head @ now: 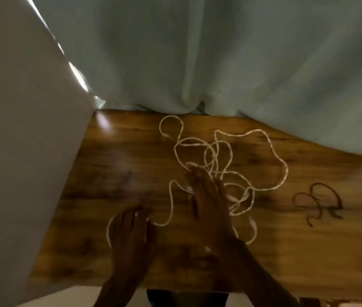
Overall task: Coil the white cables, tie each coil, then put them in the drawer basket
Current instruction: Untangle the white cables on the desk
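White cables (217, 165) loose on wooden table (113, 165)

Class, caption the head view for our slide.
Two hands, left hand and right hand, reach into tangled white cables on wooden table.

Cables (217, 165) are sprawled loose across the middle of the table (113, 165). Right hand (209, 202) is on top of the tangle, left hand (131, 229) just left of it. Ties (317, 200) lie off to the right, curtain (220, 52) behind the table.
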Demonstrator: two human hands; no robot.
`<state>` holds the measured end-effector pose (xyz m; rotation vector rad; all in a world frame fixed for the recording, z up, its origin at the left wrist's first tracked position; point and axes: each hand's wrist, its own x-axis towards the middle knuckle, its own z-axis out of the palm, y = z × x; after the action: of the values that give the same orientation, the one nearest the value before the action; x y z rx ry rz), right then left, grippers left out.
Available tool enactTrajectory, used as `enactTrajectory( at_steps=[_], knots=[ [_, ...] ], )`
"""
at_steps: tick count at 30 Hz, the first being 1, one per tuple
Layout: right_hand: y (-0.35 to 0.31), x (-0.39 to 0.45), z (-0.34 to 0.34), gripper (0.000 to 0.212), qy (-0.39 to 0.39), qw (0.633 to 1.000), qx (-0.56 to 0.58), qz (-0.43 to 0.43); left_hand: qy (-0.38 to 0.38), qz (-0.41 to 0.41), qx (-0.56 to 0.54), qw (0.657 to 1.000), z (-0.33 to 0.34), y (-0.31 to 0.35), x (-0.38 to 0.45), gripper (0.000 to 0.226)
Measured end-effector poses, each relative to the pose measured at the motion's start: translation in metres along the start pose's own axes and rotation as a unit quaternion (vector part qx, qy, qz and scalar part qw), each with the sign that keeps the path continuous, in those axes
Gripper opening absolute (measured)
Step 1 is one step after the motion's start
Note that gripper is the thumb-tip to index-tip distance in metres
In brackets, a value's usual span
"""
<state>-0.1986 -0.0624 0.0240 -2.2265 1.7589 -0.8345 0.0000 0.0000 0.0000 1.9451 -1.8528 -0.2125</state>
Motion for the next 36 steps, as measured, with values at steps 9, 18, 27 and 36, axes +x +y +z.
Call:
enactTrajectory(
  at_steps=[9, 18, 27, 36],
  knots=[
    [0.009, -0.017, 0.089, 0.05, 0.001, 0.985, -0.073, -0.157, 0.024, -0.048, 0.11, 0.992, 0.054, -0.025, -0.01, 0.036],
    [0.016, -0.019, 0.101, 0.033, 0.092, 0.971, -0.061, -0.212, 0.155, -0.069, 0.162, 0.972, 0.057, -0.027, -0.018, 0.048],
    [0.015, -0.023, 0.091, 0.043, 0.086, 0.973, -0.027, -0.211, 0.233, -0.19, 0.018, 0.954, 0.052, -0.042, -0.017, 0.034],
    [0.009, -0.031, 0.083, 0.021, 0.015, 0.933, 0.004, -0.361, 0.284, -0.127, -0.517, 0.798, 0.036, -0.048, -0.023, 0.047]
  ],
)
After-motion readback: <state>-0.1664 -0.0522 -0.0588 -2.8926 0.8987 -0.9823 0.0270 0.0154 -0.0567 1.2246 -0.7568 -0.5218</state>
